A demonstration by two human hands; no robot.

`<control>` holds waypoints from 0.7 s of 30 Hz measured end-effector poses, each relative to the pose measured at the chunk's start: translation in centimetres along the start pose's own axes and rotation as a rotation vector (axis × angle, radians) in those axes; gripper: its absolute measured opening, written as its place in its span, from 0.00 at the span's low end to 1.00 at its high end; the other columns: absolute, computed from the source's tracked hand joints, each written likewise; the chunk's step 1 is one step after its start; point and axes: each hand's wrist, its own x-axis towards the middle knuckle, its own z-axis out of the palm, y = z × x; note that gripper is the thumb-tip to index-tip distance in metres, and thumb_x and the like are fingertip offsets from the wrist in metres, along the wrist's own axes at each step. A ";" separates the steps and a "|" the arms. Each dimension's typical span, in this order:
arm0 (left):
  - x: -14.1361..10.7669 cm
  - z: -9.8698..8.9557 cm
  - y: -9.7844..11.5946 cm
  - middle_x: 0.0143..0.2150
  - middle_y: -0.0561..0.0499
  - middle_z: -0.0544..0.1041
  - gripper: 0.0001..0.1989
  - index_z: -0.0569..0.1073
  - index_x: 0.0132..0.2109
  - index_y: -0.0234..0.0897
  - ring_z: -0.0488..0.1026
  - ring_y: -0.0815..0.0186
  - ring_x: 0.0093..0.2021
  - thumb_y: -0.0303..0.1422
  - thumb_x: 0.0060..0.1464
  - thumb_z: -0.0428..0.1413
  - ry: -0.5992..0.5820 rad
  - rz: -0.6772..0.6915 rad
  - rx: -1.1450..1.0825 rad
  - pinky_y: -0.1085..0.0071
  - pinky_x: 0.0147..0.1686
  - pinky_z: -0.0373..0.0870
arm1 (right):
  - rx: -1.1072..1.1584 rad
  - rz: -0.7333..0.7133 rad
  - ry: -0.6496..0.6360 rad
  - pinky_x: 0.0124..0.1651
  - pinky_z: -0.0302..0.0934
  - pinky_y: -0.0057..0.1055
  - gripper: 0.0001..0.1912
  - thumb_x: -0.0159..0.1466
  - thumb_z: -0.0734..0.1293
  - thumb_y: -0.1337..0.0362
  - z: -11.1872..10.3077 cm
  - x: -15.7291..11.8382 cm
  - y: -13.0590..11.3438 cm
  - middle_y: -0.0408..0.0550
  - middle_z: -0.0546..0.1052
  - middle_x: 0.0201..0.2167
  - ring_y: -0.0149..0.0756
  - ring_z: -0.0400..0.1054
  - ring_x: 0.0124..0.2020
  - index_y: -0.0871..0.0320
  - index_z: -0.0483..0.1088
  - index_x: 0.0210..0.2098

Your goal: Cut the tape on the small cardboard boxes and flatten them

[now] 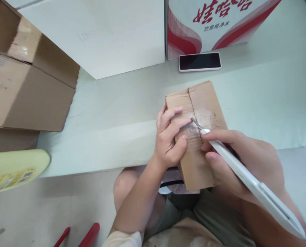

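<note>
A small brown cardboard box [197,161] lies tilted at the front edge of the table, partly over my lap. A seam runs along its top, with clear tape [205,116] across the middle. My left hand [170,135] grips the box's left side, thumb and fingers resting on the top. In my right hand [245,161] is a white utility knife [235,166], its handle slanting down to the right. The short metal blade is out, and its tip is at the taped seam, very close to my left index fingertip.
Beyond the box, a phone [199,62] lies before a red and white carton [183,34]. A large white box [122,34] stands left of that carton. Brown cartons [39,96] and a yellow-green object [16,168] with a label are at the left. Red legs [89,235] show on the floor.
</note>
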 end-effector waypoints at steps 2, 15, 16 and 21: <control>0.0 0.0 0.0 0.65 0.41 0.72 0.18 0.74 0.56 0.42 0.71 0.52 0.66 0.46 0.72 0.48 -0.001 0.000 -0.002 0.47 0.70 0.64 | -0.006 -0.016 -0.011 0.30 0.74 0.30 0.07 0.70 0.65 0.61 -0.1 -0.1 0.2 0.43 0.84 0.32 0.37 0.79 0.26 0.49 0.71 0.48; -0.1 0.0 -0.1 0.65 0.41 0.72 0.18 0.75 0.57 0.42 0.70 0.50 0.67 0.46 0.71 0.50 -0.007 -0.017 -0.037 0.46 0.71 0.62 | 0.002 0.011 -0.022 0.31 0.74 0.31 0.09 0.69 0.66 0.62 0.1 -0.3 0.2 0.43 0.84 0.33 0.39 0.80 0.27 0.48 0.71 0.49; -0.1 0.0 0.0 0.65 0.41 0.72 0.18 0.75 0.57 0.43 0.70 0.50 0.67 0.46 0.71 0.49 -0.008 -0.019 -0.036 0.46 0.71 0.62 | 0.004 0.018 -0.016 0.31 0.74 0.32 0.09 0.69 0.65 0.63 0.1 -0.3 0.1 0.43 0.84 0.32 0.39 0.80 0.27 0.47 0.71 0.49; -0.1 0.0 0.0 0.65 0.41 0.72 0.18 0.75 0.57 0.43 0.70 0.51 0.67 0.46 0.72 0.49 -0.009 -0.013 -0.030 0.47 0.71 0.62 | 0.021 0.038 0.000 0.30 0.73 0.31 0.08 0.70 0.64 0.63 0.1 -0.2 -0.1 0.43 0.84 0.31 0.38 0.79 0.26 0.48 0.71 0.48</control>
